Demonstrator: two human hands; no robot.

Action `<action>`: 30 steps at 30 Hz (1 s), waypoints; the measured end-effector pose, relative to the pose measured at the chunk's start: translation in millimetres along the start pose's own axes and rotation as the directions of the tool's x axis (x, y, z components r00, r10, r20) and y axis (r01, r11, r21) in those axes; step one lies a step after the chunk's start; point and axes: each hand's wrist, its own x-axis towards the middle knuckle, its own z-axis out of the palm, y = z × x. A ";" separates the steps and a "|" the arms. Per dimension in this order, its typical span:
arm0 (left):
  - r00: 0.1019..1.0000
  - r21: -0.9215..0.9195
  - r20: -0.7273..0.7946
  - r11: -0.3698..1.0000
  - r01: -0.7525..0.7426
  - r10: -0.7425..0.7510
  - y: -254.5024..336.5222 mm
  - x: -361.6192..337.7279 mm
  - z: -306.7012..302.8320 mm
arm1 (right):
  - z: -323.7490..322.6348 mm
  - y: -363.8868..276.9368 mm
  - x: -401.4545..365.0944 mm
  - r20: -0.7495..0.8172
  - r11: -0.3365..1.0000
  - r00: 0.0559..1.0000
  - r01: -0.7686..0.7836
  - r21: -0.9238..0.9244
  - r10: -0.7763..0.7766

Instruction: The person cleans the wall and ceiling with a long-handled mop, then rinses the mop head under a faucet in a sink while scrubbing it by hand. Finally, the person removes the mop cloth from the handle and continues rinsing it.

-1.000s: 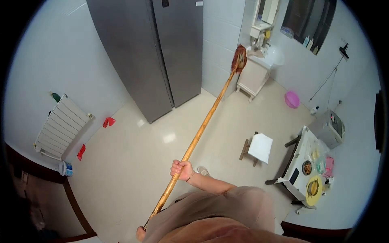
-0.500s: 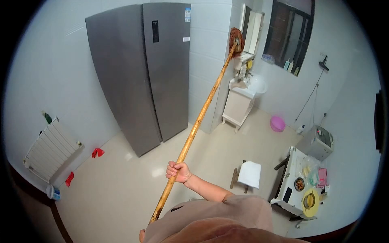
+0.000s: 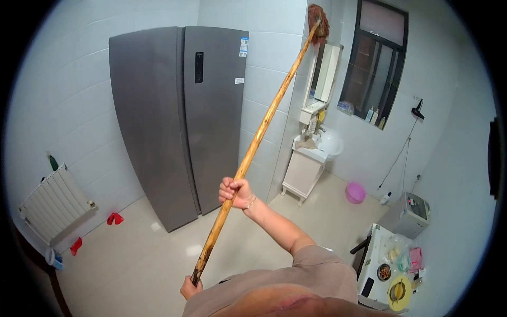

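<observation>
A long wooden pole (image 3: 264, 124) runs diagonally up the view, with a reddish-brown shaggy head (image 3: 318, 25) at its far end. That head is raised by the wall corner, above the mirror cabinet (image 3: 323, 74); whether it touches the wall cannot be told. My right hand (image 3: 236, 193) is wrapped round the pole's lower half, arm stretched forward. Near the dark bottom end, my left hand (image 3: 190, 288) grips the pole beside my shirt.
A grey refrigerator (image 3: 153, 127) stands left of the pole. Behind are a washbasin (image 3: 330, 143), a window (image 3: 375, 63) and a pink basin (image 3: 355, 193). At right are a washing machine (image 3: 406, 215) and a table (image 3: 376, 248) with dishes. A radiator (image 3: 57, 203) is at left.
The pole and its shaggy head have risen higher along the wall corner. My right hand is raised further, and my left hand has come more into view. The camera view has tilted up.
</observation>
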 end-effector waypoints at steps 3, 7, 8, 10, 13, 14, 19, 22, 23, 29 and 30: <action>0.999 -0.170 0.035 0.985 -0.013 0.019 18.5 30.4 23.2 | 23.5 -43.4 16.4 -0.001 0.997 1.000 0.001 -0.077 -0.001; 0.994 -0.073 0.038 0.993 -0.097 0.100 104.8 45.3 -5.6 | 43.5 -80.5 34.7 -0.039 0.986 0.999 0.028 -0.164 -0.034; 0.992 -0.072 0.022 0.990 -0.124 0.126 108.3 44.8 -6.9 | 44.9 -84.0 37.0 -0.058 0.979 0.997 0.038 -0.199 -0.051; 0.993 -0.096 -0.010 0.988 -0.122 0.122 98.9 43.6 1.0 | 47.4 -77.5 34.6 -0.064 0.982 0.996 0.041 -0.185 -0.054; 0.994 -0.081 -0.033 0.991 -0.105 0.103 73.1 27.1 -7.4 | 45.1 -42.3 26.2 -0.087 0.988 0.996 0.013 -0.152 -0.026; 0.998 -0.050 -0.032 0.997 -0.057 0.056 59.3 17.8 -13.9 | 36.6 -24.3 22.5 -0.081 0.990 0.997 -0.010 -0.138 -0.001; 0.995 -0.006 0.033 0.995 0.096 -0.095 -38.7 -42.6 -47.2 | 23.8 82.0 -11.9 -0.047 0.999 0.998 -0.045 0.006 0.045; 0.996 0.039 -0.077 0.998 0.056 -0.053 -61.2 -86.2 -85.2 | 22.0 133.7 -36.2 -0.043 0.998 0.998 -0.050 0.040 0.052; 0.993 0.061 -0.076 0.994 0.095 -0.090 -77.5 -100.4 -93.6 | 22.5 149.4 -44.1 -0.046 0.997 0.998 -0.051 0.066 0.054; 0.988 0.220 -0.025 0.963 0.153 -0.151 -162.6 -176.5 -144.5 | 44.0 224.5 -91.0 -0.138 0.977 0.987 -0.056 0.208 0.086; 0.982 0.284 0.012 0.943 0.175 -0.186 -173.7 -186.2 -151.7 | 46.8 234.7 -97.1 -0.147 0.973 0.985 -0.053 0.226 0.087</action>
